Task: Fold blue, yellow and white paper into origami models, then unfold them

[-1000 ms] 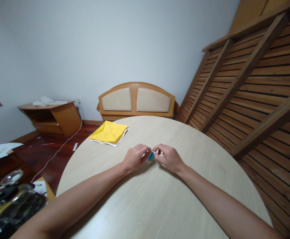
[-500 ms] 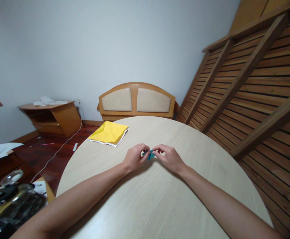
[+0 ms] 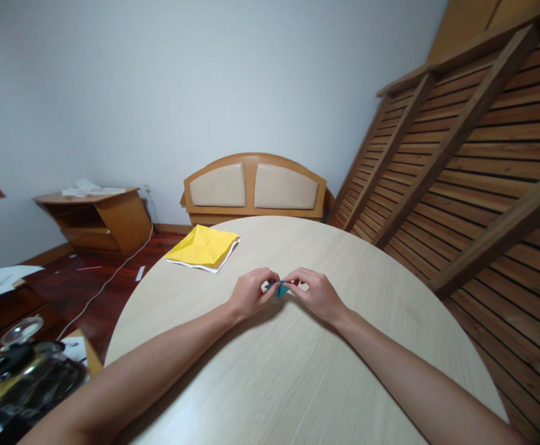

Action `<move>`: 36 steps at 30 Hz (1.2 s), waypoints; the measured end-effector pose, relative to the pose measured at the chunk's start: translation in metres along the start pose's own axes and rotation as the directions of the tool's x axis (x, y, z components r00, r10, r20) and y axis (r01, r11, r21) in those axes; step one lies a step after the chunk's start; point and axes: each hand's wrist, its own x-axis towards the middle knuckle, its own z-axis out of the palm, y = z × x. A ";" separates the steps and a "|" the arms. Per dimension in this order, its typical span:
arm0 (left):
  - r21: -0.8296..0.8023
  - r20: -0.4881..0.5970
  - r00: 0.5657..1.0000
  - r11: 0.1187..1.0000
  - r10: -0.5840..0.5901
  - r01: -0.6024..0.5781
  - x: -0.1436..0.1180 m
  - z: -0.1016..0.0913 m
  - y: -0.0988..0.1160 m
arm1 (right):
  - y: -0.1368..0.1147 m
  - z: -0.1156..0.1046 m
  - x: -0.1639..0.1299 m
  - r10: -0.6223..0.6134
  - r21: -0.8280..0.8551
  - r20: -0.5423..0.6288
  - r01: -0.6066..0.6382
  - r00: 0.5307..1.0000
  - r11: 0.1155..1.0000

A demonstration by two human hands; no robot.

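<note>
The left hand (image 3: 250,293) and right hand (image 3: 315,294) meet near the middle of the round, pale wood-grain desk (image 3: 298,371), knuckles up and wrists resting on its surface. Between them sits a small teal folded paper piece (image 3: 279,288), low over the desk. The fingers of both hands are closed in a pinch on it, one hand at each end; most of the piece is hidden by the fingertips. A creased yellow paper sheet with a white underside (image 3: 204,246) lies at the far left edge of the desk, well apart from the hands.
</note>
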 end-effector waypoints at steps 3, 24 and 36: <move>0.033 -0.001 0.999 0.998 0.054 -0.053 0.000 0.000 0.001 | -0.001 0.000 0.000 -0.009 -0.004 0.002 0.009 1.000 1.000; -0.040 -0.049 0.997 0.997 0.061 -0.063 0.002 -0.005 -0.002 | -0.002 -0.003 0.001 0.076 0.141 -0.057 -0.067 0.995 0.988; -0.185 -0.113 0.993 0.982 0.019 -0.040 0.003 -0.003 -0.006 | 0.005 -0.006 0.000 0.133 0.253 -0.074 -0.110 0.988 0.961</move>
